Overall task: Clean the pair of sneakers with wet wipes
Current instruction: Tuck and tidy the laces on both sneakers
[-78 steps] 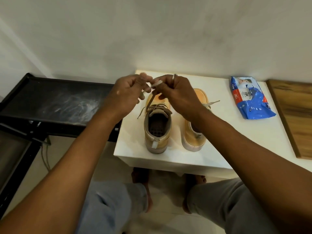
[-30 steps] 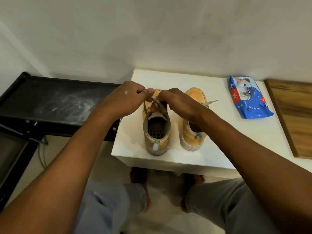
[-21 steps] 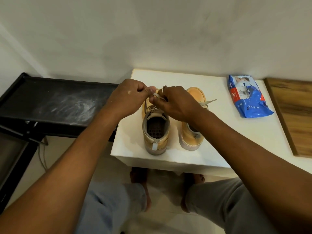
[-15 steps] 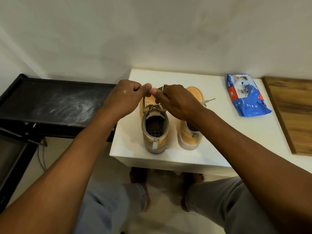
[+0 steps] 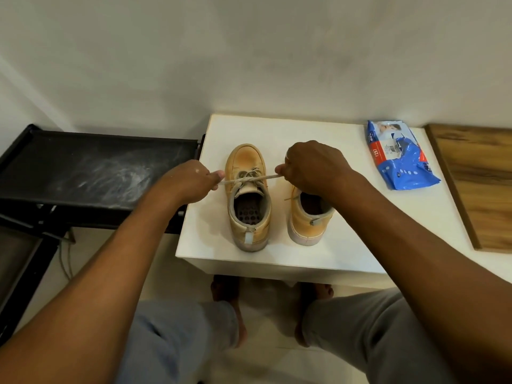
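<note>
Two tan sneakers stand side by side on a white table (image 5: 360, 245), heels toward me. The left sneaker (image 5: 248, 200) has its beige lace (image 5: 250, 177) stretched sideways across the tongue in a knot. My left hand (image 5: 191, 180) pinches the lace's left end, just left of the shoe. My right hand (image 5: 313, 164) pinches the right end and hangs over the front of the right sneaker (image 5: 307, 217), hiding its toe. A blue pack of wet wipes (image 5: 399, 159) lies at the table's back right, apart from both hands.
A dusty black shelf (image 5: 91, 173) adjoins the table on the left. A wooden board (image 5: 479, 184) lies along the table's right side. A white wall rises right behind. My knees and bare feet show below the table's front edge.
My hands were close together above the left sneaker's tongue; now they have pulled apart sideways, drawing the lace ends taut and the knot down onto the shoe.
</note>
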`<state>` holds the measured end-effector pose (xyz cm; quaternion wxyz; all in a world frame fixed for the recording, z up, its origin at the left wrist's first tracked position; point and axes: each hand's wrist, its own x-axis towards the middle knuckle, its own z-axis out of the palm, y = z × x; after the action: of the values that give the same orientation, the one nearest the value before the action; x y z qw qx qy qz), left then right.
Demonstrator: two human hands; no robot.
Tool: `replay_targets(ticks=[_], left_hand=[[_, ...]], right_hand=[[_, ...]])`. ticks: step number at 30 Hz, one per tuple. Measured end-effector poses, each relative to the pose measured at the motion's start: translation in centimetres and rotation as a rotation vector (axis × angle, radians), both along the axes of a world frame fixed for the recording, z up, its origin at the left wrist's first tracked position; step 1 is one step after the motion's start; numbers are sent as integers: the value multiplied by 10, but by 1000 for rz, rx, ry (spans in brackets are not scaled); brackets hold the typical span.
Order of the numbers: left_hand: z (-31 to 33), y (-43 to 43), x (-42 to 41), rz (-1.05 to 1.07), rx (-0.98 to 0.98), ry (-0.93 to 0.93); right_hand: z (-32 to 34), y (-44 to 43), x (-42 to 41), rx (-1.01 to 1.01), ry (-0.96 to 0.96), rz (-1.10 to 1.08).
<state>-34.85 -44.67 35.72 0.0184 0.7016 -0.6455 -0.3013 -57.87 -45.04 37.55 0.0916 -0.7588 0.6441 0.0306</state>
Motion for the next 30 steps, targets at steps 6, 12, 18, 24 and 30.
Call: replay_targets(ticks=[6,12,18,24,30], left_hand=[[-3,-5,-1,129,35,280],[3,-2,-3,202,70,804],[1,2,-8,110,73,825],[-3,1,-12,170,9,679],[-7,-1,-19,182,-2,591]], right_hand=[[0,0,7,31,-268,159],[-1,7,17,236,-421,163],[-4,5,20,223,-434,89],[1,5,19,139,-369,75],[0,2,14,92,-255,49]])
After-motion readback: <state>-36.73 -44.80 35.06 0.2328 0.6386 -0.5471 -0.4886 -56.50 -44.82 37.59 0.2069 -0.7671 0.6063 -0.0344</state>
